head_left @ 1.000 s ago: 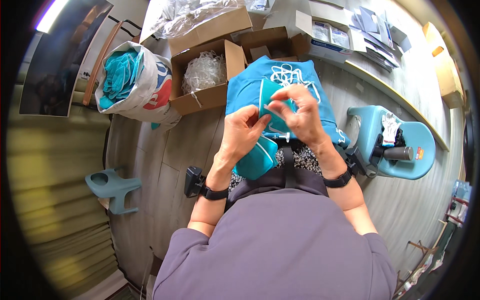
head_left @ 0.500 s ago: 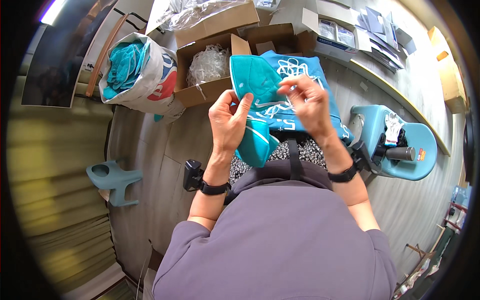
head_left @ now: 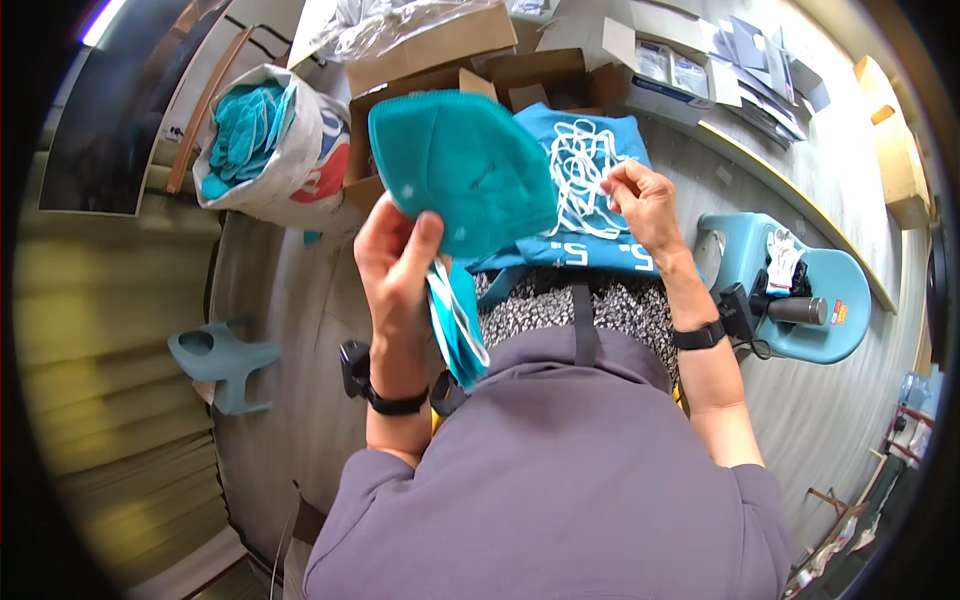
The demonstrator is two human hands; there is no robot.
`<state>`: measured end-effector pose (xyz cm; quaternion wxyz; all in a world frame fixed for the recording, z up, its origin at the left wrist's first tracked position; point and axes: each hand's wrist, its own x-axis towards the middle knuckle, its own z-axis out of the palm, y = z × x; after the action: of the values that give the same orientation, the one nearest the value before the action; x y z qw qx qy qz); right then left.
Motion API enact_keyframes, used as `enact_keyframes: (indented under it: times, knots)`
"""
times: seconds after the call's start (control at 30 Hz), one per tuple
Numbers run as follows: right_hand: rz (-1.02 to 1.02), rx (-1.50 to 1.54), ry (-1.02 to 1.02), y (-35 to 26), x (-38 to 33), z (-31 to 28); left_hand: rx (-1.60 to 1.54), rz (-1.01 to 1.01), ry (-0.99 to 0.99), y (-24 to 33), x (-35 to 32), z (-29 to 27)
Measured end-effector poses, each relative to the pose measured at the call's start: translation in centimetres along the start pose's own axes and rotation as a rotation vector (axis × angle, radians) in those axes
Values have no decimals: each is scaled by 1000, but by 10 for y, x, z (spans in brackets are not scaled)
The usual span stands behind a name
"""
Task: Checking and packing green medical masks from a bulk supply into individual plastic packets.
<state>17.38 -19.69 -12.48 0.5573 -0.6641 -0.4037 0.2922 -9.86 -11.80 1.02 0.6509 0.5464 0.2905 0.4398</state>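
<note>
My left hand (head_left: 395, 250) is closed on a teal folded face mask (head_left: 465, 170), raised in front of me, its thumb pressed on the lower corner. More teal masks with white edging (head_left: 458, 325) hang below that hand, bunched together. On the blue cloth (head_left: 620, 140) over my lap lies a tangle of white elastic cords (head_left: 580, 180). At the right side of that tangle is my right hand (head_left: 648, 205), thumb and fingers pinched together. Whatever is between its fingertips is too small to make out.
A white sack (head_left: 265, 190) filled with teal masks (head_left: 245, 135) stands at the far left. Cardboard boxes (head_left: 430, 50) are straight ahead. To the right, a blue stool (head_left: 840, 270) carries a dark cylinder (head_left: 797, 310) and white gloves (head_left: 785, 260). A small grey-blue stool (head_left: 230, 365) is at left.
My left hand has brought the mask up and to the left, nearer to me. My right hand has parted from the mask and moved slightly right, beside the white cords.
</note>
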Motion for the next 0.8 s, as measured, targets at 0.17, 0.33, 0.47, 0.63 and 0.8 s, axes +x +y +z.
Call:
enact_keyframes:
  times: [0.17, 0.33, 0.47, 0.63, 0.8]
  knots:
    - [160, 687, -287, -73, -4, 25, 79, -256, -192, -27, 18, -3]
    - [-196, 226, -119, -76, -23, 47, -127, -280, 54, -70, 28, 4]
    - [-385, 53, -181, -84, -51, 70, -439, -370, 194, -101, 48, -10]
    - [-616, -276, -95, -75, -58, 96, -744, -278, 317, -177, 57, -29]
    - [-61, 242, -81, -63, -34, 69, -93, -407, -46, -99, 30, -9]
